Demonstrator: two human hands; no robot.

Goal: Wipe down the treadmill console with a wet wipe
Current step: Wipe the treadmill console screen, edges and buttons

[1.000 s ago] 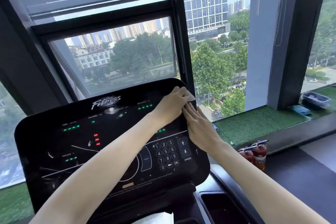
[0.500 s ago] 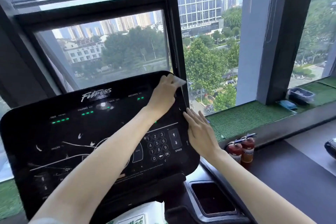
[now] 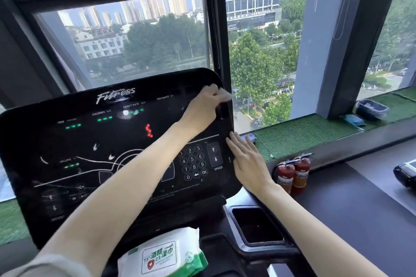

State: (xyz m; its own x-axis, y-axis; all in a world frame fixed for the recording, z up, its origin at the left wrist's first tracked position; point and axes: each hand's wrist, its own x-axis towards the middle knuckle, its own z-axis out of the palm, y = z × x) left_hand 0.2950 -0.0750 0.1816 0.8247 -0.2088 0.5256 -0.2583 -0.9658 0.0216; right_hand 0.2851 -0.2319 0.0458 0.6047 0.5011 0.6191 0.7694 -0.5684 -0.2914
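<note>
1. Gym window glass looking out on trees and tower blocks fills the background; in front of it stands the black treadmill console [image 3: 90,153], tilted towards the viewer, with green and red lights lit and a number keypad at its lower right
2. A white wet wipe [image 3: 225,95] sits at the console's top right corner, its loose end poking out past the edge
3. The left hand [image 3: 202,108] reaches across from the lower left with its fingers curled around the wipe, pressing it to the panel; motion blur hides exactly how the fingers lie
4. The right hand [image 3: 245,159] lies flat against the console's right edge beside the speed arrows, fingers straight, holding nothing; it appears to steady the panel
5. A second ago the left hand was lower on that right edge, touching the right hand's fingertips; it has since slid up to the corner, so the two hands are now apart, while the right hand has kept its place
6. This suggests the stroke up the right edge is nearly done, with the wide centre and left of the panel probably left to wipe
7. Below the console lies a green and white pack of wipes [image 3: 162,254], with a dark recessed tray [image 3: 256,225] just to its right
8. Further right, two red fire extinguishers [image 3: 292,173] stand below a sill covered in artificial grass [image 3: 304,135]
</note>
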